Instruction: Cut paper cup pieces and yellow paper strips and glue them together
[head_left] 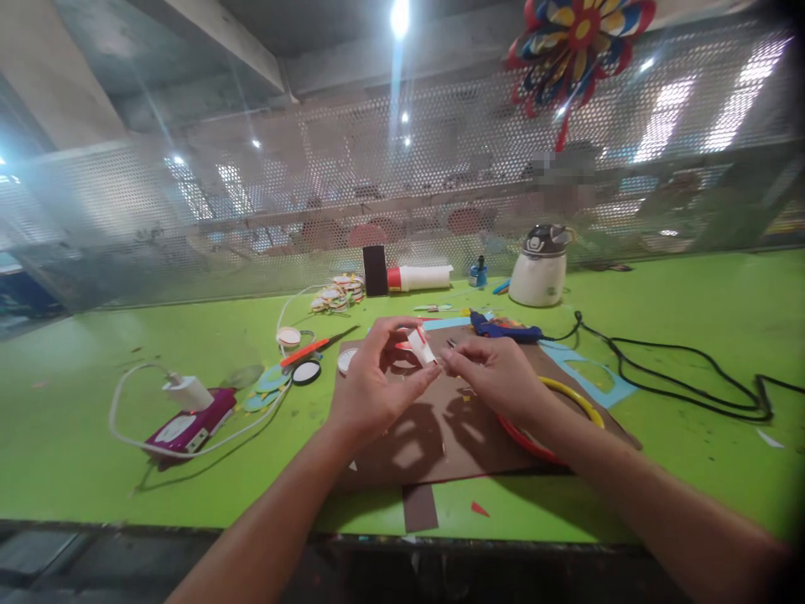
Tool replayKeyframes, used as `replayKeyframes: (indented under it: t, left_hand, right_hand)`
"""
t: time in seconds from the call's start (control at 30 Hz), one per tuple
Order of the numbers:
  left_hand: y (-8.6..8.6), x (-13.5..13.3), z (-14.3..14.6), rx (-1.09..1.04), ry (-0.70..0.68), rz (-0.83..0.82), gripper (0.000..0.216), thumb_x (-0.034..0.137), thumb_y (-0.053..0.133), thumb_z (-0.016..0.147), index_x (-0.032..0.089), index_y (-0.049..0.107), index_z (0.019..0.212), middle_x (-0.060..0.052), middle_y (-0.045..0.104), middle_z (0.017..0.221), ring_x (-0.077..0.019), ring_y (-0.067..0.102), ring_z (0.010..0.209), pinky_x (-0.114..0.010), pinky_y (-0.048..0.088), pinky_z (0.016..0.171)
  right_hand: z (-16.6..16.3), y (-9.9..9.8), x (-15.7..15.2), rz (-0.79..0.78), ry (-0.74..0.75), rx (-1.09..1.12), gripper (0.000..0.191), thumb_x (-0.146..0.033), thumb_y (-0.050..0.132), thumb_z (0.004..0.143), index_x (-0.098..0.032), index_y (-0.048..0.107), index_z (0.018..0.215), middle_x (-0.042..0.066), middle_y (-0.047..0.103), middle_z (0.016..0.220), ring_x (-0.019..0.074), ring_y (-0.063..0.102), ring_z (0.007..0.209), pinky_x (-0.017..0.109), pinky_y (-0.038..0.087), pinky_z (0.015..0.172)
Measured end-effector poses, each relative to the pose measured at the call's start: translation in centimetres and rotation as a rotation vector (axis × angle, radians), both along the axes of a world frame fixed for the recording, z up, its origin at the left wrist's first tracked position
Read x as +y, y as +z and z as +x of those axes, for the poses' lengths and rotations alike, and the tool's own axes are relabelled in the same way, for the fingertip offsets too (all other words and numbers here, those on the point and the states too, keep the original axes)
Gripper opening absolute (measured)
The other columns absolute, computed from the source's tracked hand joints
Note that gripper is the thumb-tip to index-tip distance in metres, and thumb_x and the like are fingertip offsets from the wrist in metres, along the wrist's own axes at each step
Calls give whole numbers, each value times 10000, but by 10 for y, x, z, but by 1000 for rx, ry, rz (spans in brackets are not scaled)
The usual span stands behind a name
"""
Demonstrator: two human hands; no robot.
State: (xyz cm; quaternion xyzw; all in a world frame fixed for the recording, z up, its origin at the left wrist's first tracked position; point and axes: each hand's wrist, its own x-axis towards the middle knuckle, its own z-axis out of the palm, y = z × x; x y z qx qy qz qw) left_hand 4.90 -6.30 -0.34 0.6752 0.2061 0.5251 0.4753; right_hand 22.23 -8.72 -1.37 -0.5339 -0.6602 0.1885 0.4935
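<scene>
Between the thumb and fingers of my left hand (pixel 374 382) is a small white piece with red edges (pixel 420 346), apparently paper or card, held up at a tilt. My right hand (pixel 494 369) is pinched closed just to the right of it, with a tiny dark tip showing at the fingers; what it grips is too small to name. Both hands are above a brown board (pixel 390 466). A red and yellow ring (pixel 582 398) lies partly under my right forearm. Behind my right hand rests a blue glue gun (pixel 503 329).
Left of the board are an orange-handled knife (pixel 305 352), a black-rimmed white disc (pixel 306 372) and a purple power strip (pixel 207 424) with a white cable. A white kettle-shaped container (pixel 537 277) stands behind. Black cord (pixel 685 407) loops at right, near light-blue sheet cutouts (pixel 620 390).
</scene>
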Motion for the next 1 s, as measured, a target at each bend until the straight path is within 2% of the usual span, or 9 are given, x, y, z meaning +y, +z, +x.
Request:
replayKeyframes:
  t: [0.2,0.4,0.5,0.6,0.7,0.83,1.0]
  left_hand:
    - [-1,2,3,-131,17,-102,504,86,819,573,201,614,1019,-57,647,943,-164,637,779,-264,502,749]
    - [-2,6,4,-182,16,-36,503,52,793,595,214,596,1029,-67,644,1047,-186,648,893,-285,506,835]
    - [1,5,2,-231,-31,-54,569,11,779,590,204,605,1096,-81,651,1085,-190,645,939,-277,502,866]
    - [5,3,0,-290,-114,-173,605,-13,778,569,180,627,1123,-99,664,1089,-214,639,996,-303,498,908]
    - [7,3,-2,-298,-140,-225,597,-20,777,568,169,641,1117,-109,676,1079,-234,626,1047,-334,480,953]
    - [7,5,-2,-277,-170,-73,584,-10,767,596,195,631,1125,-109,658,1138,-226,620,1047,-332,479,940]
    - [5,6,-1,-244,-209,11,565,13,755,636,232,606,1135,-105,641,1176,-226,613,1062,-334,479,931]
  right_hand:
    - [-4,-2,-5,133,-34,15,238,-339,568,841,-175,680,710,38,685,714,172,590,681,289,433,627]
    - [-12,-2,-10,178,-16,55,177,-319,589,841,-187,698,795,46,702,785,190,606,746,313,455,712]
    - [-13,-2,-9,132,28,88,248,-369,561,862,-185,697,768,41,700,725,185,614,703,311,472,678]
    - [-12,0,-8,70,91,133,363,-447,515,885,-170,697,738,47,693,685,180,623,665,315,501,655]
    - [-12,3,-11,27,197,239,352,-446,524,893,-164,705,784,49,688,738,169,621,694,321,518,696]
    - [-15,6,-15,-71,383,532,280,-402,579,880,-170,722,816,53,684,818,158,597,736,322,501,735]
    - [-16,7,-14,-214,431,724,242,-381,683,797,-152,717,727,36,664,708,129,573,641,288,485,671]
